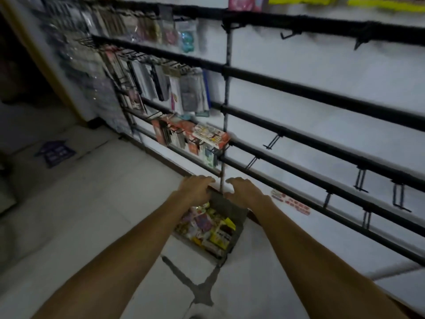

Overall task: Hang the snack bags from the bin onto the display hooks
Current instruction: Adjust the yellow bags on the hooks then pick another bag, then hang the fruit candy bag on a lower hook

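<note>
A dark grey bin (232,238) sits on the floor at the foot of the wall display, filled with several colourful snack bags (208,226). My left hand (196,188) lies on the bin's far left corner with its fingers curled over the rim. Just above the far rim, my right hand (246,192) is spread, its fingers curved and its thumb apart, with nothing visible in it. On the black rails to the right are empty display hooks (361,180). The whole frame is blurred.
Packets hang on hooks at the left of the rack (190,93), and a boxed item (211,134) sticks out above the bin. A thin upright post (226,107) divides the rack. A purple sheet (55,151) lies on the pale tiled floor at the left.
</note>
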`<action>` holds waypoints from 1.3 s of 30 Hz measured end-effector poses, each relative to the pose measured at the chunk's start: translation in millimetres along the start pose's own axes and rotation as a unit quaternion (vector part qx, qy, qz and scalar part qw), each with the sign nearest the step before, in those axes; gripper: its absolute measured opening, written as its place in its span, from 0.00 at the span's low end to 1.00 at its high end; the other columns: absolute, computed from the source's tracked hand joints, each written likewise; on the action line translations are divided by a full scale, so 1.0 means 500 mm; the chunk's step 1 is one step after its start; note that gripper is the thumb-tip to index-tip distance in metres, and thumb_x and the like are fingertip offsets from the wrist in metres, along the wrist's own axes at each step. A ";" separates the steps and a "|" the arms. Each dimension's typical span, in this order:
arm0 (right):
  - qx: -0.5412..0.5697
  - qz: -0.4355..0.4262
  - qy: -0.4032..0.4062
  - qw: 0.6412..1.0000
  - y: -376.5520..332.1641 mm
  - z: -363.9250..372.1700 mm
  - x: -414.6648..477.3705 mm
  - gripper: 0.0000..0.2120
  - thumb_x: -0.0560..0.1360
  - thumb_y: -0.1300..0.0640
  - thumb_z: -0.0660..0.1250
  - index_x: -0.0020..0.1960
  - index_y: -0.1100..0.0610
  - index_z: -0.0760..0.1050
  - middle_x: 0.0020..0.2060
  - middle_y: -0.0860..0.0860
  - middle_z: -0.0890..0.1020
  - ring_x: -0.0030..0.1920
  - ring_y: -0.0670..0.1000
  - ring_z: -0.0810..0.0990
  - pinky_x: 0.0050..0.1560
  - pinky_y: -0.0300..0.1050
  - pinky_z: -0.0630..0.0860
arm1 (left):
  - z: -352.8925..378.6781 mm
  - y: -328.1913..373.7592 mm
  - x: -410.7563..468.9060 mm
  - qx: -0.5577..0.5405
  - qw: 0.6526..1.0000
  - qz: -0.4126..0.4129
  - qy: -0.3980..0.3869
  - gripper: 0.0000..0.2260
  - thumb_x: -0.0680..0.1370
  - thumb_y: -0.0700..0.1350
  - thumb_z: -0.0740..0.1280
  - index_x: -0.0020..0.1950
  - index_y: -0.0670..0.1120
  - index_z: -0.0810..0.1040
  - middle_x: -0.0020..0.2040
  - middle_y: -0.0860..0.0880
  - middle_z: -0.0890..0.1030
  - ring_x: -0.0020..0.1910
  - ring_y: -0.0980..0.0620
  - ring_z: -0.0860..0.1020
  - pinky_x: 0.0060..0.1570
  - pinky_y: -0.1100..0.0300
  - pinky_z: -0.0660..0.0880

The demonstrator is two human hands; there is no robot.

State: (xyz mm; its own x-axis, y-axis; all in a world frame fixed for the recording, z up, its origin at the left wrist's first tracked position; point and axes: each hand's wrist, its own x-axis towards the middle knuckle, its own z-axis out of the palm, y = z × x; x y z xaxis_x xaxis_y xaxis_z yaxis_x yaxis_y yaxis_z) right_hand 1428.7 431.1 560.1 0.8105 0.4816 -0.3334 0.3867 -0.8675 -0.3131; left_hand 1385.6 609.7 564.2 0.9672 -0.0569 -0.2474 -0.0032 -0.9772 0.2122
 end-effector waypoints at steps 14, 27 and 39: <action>0.068 -0.016 -0.067 0.995 -0.108 0.098 0.262 0.22 0.77 0.45 0.65 0.68 0.52 0.72 0.62 0.56 0.78 0.59 0.59 0.78 0.58 0.53 0.78 | 0.056 -0.222 0.103 -0.038 0.995 -0.053 -0.073 0.21 0.79 0.53 0.61 0.72 0.56 0.66 0.70 0.48 0.72 0.67 0.44 0.71 0.65 0.47 0.66; 0.164 0.037 -0.170 0.971 -0.100 0.216 0.535 0.23 0.80 0.46 0.65 0.72 0.54 0.69 0.63 0.55 0.78 0.59 0.55 0.79 0.54 0.48 0.76 | 0.184 -0.397 0.275 -0.126 0.971 -0.136 -0.154 0.21 0.79 0.50 0.59 0.73 0.58 0.63 0.64 0.46 0.77 0.57 0.42 0.78 0.55 0.51 0.75; 0.162 0.115 -0.176 0.964 -0.008 0.518 0.739 0.17 0.78 0.50 0.68 0.63 0.57 0.75 0.48 0.54 0.81 0.48 0.55 0.80 0.46 0.49 0.78 | 0.508 -0.558 0.485 -0.232 0.957 -0.048 -0.170 0.23 0.80 0.44 0.63 0.74 0.51 0.65 0.68 0.45 0.73 0.60 0.44 0.76 0.47 0.59 0.71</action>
State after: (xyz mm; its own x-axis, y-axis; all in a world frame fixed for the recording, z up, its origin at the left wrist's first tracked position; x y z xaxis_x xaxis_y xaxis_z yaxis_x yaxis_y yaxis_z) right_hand 1613.0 644.7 207.8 0.6361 0.3430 -0.6912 0.0096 -0.8992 -0.4374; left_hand 1556.7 816.4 204.8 0.8189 -0.1111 -0.5631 0.2710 -0.7901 0.5499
